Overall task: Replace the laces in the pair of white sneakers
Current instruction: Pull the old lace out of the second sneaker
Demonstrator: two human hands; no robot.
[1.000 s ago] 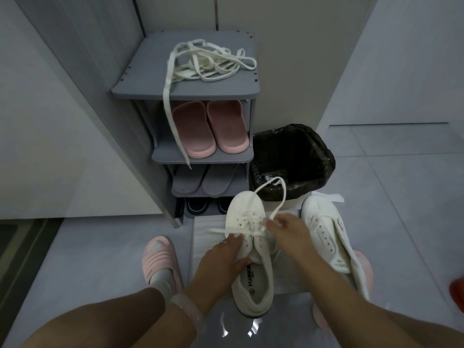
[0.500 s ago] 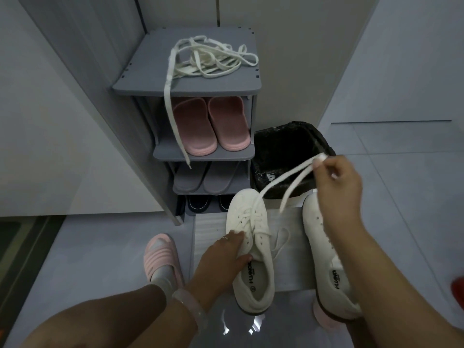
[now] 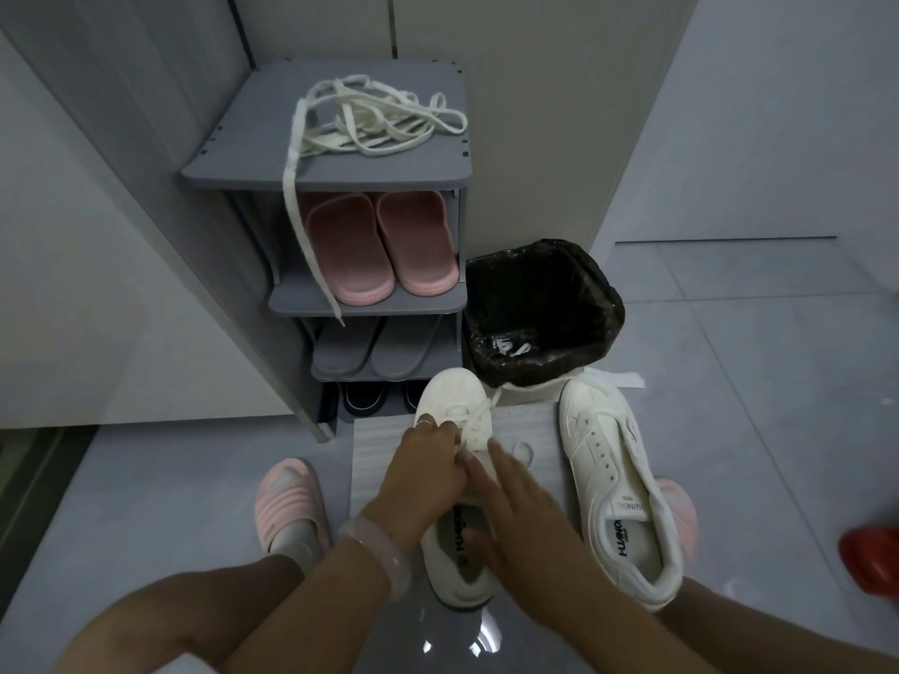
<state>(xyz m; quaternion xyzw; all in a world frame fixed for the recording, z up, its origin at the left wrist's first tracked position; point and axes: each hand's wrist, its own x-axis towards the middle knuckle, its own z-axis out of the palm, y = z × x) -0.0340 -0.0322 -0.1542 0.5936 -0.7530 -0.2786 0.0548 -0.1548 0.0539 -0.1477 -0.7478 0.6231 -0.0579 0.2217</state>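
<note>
A white sneaker (image 3: 450, 398) lies toe-away on a grey mat (image 3: 374, 449), its lace (image 3: 479, 411) partly threaded and trailing right. My left hand (image 3: 425, 471) pinches the lace over the eyelets. My right hand (image 3: 515, 498), blurred, lies over the shoe's tongue beside it; I cannot tell if it grips anything. The second white sneaker (image 3: 615, 484) sits to the right, eyelets bare. A tangle of white laces (image 3: 379, 121) rests on the shoe rack's top shelf (image 3: 438, 170), one end hanging down.
The grey rack holds pink slippers (image 3: 377, 245), grey slippers (image 3: 374, 352) and dark shoes below. A bin with a black liner (image 3: 540, 308) stands right of it. My foot in a pink slide (image 3: 289, 503) is on the left. A red object (image 3: 871, 557) sits at the right edge.
My right hand, which had pulled the lace up and to the right, has come back down to the shoe. My left hand moved up from the shoe's side onto the laces.
</note>
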